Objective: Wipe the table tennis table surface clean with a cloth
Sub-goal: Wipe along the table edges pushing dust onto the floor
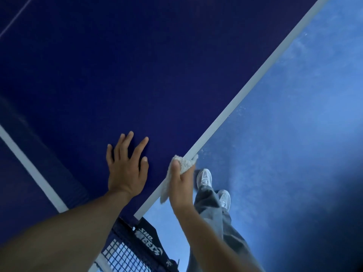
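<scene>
- left hand (125, 167) is laid flat on the table (137, 65), fingers straight and spread, nothing held; judged to be a brace.
- right hand (181, 183) is curled round a bunched pale cloth (184, 163); the thumb is seen on the wad, the other fingers are not clearly seen.
- cloth is pressed on the white edge line (245, 91), just right of the left hand; a loose tail hangs along the edge beside the right wrist.
- step judged: the side edge of the table is being wiped, close to the net (121, 256), which sits under the forearms, with its clamp (149, 242) between them.
- how much of the surface ahead of the hands is done cannot be told; no dirt is visible on the dark blue.
- next move judged: cloth to be slid along the edge line, away from the right wrist, with even pressure, and the wad held back from slipping off toward the floor (294, 134).
- shoes (205, 178) and trousers (212, 213) are seen just right of the right hand, below table level.
</scene>
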